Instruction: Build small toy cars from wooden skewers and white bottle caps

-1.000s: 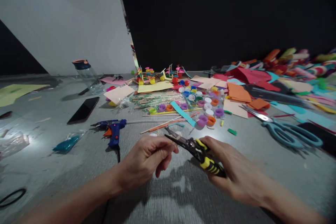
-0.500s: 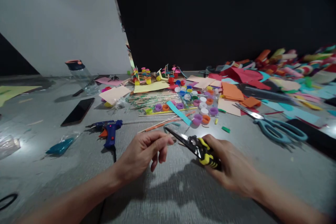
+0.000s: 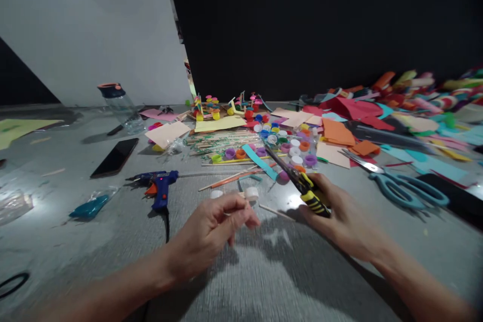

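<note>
My right hand (image 3: 339, 214) is closed around the black-and-yellow handles of a pair of snips (image 3: 302, 183). Their long dark blades point up and to the left, over the bottle caps. To the left, my left hand (image 3: 213, 231) has its thumb and index finger pressed together; whatever they pinch, if anything, is too small to make out. Just behind those fingers are a white cap (image 3: 252, 193) and another white cap (image 3: 216, 194). A thin wooden stick (image 3: 277, 212) lies on the table between my hands.
A blue glue gun (image 3: 160, 186) lies left of my hands, near a phone (image 3: 115, 157) and a bag of teal material (image 3: 89, 207). A tilted clear bottle (image 3: 123, 108) is behind. Blue-handled scissors (image 3: 405, 188) rest at right. Sticks (image 3: 226, 142) and coloured paper (image 3: 337, 132) cover the back.
The snips have moved up and right, away from my left hand, which has shifted slightly right and down. Two white caps now show behind its fingers.
</note>
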`<state>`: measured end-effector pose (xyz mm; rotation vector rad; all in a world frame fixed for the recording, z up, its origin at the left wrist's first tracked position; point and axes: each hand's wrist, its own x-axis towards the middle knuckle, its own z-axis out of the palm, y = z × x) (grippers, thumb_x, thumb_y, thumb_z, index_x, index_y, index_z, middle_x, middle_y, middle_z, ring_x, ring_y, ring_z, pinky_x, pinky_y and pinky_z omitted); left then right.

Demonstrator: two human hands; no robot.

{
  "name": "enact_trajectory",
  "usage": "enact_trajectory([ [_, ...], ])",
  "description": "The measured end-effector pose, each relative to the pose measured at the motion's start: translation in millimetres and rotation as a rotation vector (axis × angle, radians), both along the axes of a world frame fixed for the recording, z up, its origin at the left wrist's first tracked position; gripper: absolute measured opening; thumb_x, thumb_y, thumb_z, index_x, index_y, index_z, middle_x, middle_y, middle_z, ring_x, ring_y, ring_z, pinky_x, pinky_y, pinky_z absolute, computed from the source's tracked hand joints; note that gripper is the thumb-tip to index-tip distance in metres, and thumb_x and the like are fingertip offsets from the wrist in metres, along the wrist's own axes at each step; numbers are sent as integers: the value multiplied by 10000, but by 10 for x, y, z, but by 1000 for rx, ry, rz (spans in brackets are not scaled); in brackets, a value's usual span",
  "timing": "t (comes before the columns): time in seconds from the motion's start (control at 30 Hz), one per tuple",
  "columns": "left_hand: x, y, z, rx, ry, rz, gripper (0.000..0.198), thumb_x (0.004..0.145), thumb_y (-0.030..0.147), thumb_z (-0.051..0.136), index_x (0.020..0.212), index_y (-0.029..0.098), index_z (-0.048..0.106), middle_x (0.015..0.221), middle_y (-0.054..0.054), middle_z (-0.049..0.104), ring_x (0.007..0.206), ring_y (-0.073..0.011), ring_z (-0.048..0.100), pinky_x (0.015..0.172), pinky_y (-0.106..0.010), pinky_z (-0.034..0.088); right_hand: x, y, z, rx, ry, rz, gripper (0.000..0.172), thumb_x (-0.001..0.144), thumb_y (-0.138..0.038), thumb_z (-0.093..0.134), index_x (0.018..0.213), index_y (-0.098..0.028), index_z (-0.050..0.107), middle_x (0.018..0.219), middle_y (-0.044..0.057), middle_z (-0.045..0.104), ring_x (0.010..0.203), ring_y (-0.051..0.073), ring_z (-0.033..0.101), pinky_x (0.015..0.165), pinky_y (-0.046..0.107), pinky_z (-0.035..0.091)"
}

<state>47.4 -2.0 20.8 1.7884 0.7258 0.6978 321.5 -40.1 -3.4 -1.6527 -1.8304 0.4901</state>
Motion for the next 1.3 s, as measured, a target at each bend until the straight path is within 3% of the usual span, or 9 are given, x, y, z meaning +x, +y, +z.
enact_trajectory([
  [0.07, -1, -7, 0, 297, 120, 13, 206, 1012, 259, 519, 946, 182, 698, 1014, -55, 696, 901, -156, 642, 807, -284, 528, 12, 16, 41, -5, 0, -37, 489, 837, -436, 596, 1256, -215, 476, 1027, 91, 675, 866, 285, 632, 745, 432, 493],
  [0.13, 33, -9, -6, 553, 234, -11, 199, 1006, 183, 510, 1036, 183, 707, 1050, -69, 684, 1000, -192, 633, 891, -336, 503, 25, 30, 79, -3, -11, -59, 495, 827, -442, 592, 1247, -203, 483, 1020, 96, 683, 866, 289, 637, 747, 432, 495],
  [0.27, 243, 2, -2, 831, 490, -181, 243, 976, 107, 487, 1155, 151, 645, 967, -75, 687, 893, -212, 645, 780, -343, 518, 47, 51, 108, -2, -23, -69, 505, 813, -430, 594, 1248, -196, 484, 1050, 107, 689, 899, 296, 646, 767, 428, 499],
  [0.33, 410, 15, 9, 933, 607, -259, 158, 936, 105, 528, 1049, 125, 637, 920, -72, 687, 841, -215, 646, 750, -346, 525, 52, 57, 109, 3, -20, -66, 497, 807, -424, 599, 1235, -196, 489, 1048, 107, 691, 903, 293, 646, 776, 423, 499],
  [0.57, 957, 96, -91, 1059, 773, -373, 66, 718, 40, 681, 724, 105, 673, 750, -127, 707, 691, -259, 680, 578, -353, 487, 76, 50, 119, 36, -18, -79, 483, 807, -416, 583, 1214, -169, 502, 1017, 121, 699, 860, 288, 651, 726, 396, 491],
  [0.67, 1049, 136, -138, 1095, 787, -408, 102, 718, 53, 702, 650, 122, 670, 628, -98, 672, 616, -244, 664, 525, -340, 450, 88, 47, 115, 39, -21, -75, 479, 806, -418, 578, 1204, -160, 512, 1004, 124, 701, 848, 289, 653, 714, 396, 489],
  [0.83, 970, 157, -83, 1134, 709, -379, 98, 821, 56, 642, 774, 133, 680, 797, -85, 702, 701, -217, 665, 555, -323, 448, 90, 62, 137, 41, -21, -92, 507, 793, -417, 599, 1216, -153, 506, 1009, 129, 701, 858, 297, 652, 726, 408, 495],
  [1.03, 668, 220, -89, 1064, 612, -194, 157, 970, 174, 522, 947, 171, 678, 1004, -94, 657, 876, -244, 631, 699, -353, 492, 79, 62, 218, 44, -3, -96, 456, 804, -391, 609, 1198, -188, 503, 1040, 110, 694, 884, 278, 648, 766, 401, 499],
  [1.3, 774, 183, -154, 973, 613, -356, 215, 790, -29, 575, 881, 132, 684, 870, -110, 685, 834, -255, 659, 758, -371, 505, 75, 64, 235, 46, -5, -98, 411, 798, -369, 619, 1158, -200, 514, 979, 90, 689, 824, 263, 632, 721, 388, 482],
])
